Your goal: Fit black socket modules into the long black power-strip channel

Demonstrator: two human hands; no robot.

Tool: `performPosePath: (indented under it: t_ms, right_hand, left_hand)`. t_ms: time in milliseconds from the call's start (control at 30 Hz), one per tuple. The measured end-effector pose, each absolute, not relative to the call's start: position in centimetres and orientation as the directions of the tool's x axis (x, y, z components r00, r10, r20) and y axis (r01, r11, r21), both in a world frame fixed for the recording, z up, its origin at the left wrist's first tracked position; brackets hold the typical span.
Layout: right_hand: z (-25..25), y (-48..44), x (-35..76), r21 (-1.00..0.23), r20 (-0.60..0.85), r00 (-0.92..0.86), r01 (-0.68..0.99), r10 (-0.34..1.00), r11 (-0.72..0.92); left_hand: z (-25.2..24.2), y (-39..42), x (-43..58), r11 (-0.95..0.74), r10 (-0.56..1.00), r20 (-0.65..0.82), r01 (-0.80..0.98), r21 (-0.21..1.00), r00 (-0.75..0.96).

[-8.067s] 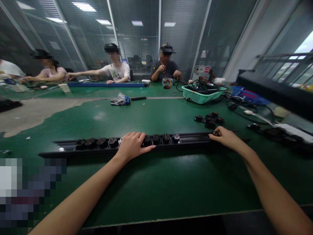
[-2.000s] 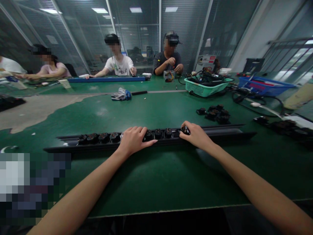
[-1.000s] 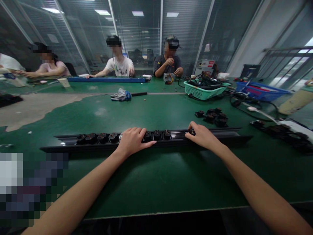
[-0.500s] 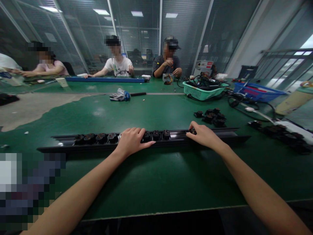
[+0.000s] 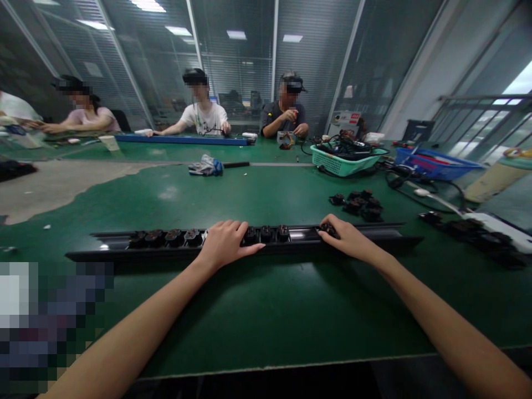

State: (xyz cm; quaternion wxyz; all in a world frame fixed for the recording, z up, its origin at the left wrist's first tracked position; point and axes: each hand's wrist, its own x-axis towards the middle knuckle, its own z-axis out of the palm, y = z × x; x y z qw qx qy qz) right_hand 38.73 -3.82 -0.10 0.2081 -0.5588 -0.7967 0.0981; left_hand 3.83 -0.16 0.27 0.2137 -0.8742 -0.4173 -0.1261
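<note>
A long black channel (image 5: 374,241) lies crosswise on the green table, with a row of black socket modules (image 5: 174,237) set in its left and middle parts. My left hand (image 5: 224,242) rests over the channel's middle, fingers bent across the far wall and thumb along the near side, holding it. Some modules are hidden under that hand. Farther right, my right hand (image 5: 344,238) pinches a single socket module (image 5: 328,228) at the channel, its fingers partly covering it. Between this module and the row, bare channel floor shows.
Loose black modules (image 5: 361,203) lie beyond the channel's right end, with more (image 5: 477,233) at far right. A green basket (image 5: 344,162) of cables, a blue basket (image 5: 440,162) and a glove (image 5: 205,165) stand farther back. Several co-workers (image 5: 203,116) sit across the table.
The view has shifted slightly, so the scene sits a little lower. My right hand still pinches the socket module, which shows more now. My left hand stays in place on the channel.
</note>
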Motion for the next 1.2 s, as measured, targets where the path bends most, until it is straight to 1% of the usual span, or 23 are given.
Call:
performPosePath:
  t_ms: [133,300,367,533,600,933,1200]
  right_hand:
    - [-1.2,-4.3,38.0,-0.380,0.327,-0.196,0.868,0.924,0.319]
    - [-1.5,-4.6,37.3,-0.366,0.392,-0.123,0.888,0.912,0.278]
    - [-1.5,-4.6,37.2,-0.386,0.392,-0.103,0.884,0.914,0.265]
    - [-1.6,-4.7,37.3,-0.474,0.391,0.013,0.860,0.920,0.190]
    - [-1.6,-4.7,37.2,-0.484,0.399,0.024,0.855,0.917,0.188]
    - [-1.8,-4.5,37.9,-0.482,0.421,0.029,0.854,0.906,0.197]
    - [-1.2,-4.5,39.2,-0.425,0.369,0.063,0.899,0.927,0.108]
  left_hand:
    - [0.3,-0.1,3.9,-0.556,0.682,0.388,0.784,-0.275,0.620]
    - [0.4,0.0,3.9,-0.562,0.681,0.385,0.782,-0.270,0.623]
    - [0.4,0.0,3.9,-0.568,0.679,0.384,0.779,-0.264,0.625]
    - [0.6,0.0,3.9,-0.570,0.677,0.391,0.780,-0.258,0.623]
    - [0.6,0.0,3.9,-0.566,0.677,0.392,0.781,-0.262,0.623]
    - [0.5,0.0,3.9,-0.568,0.677,0.389,0.779,-0.264,0.625]
    - [0.6,-0.1,3.9,-0.568,0.676,0.389,0.779,-0.264,0.625]
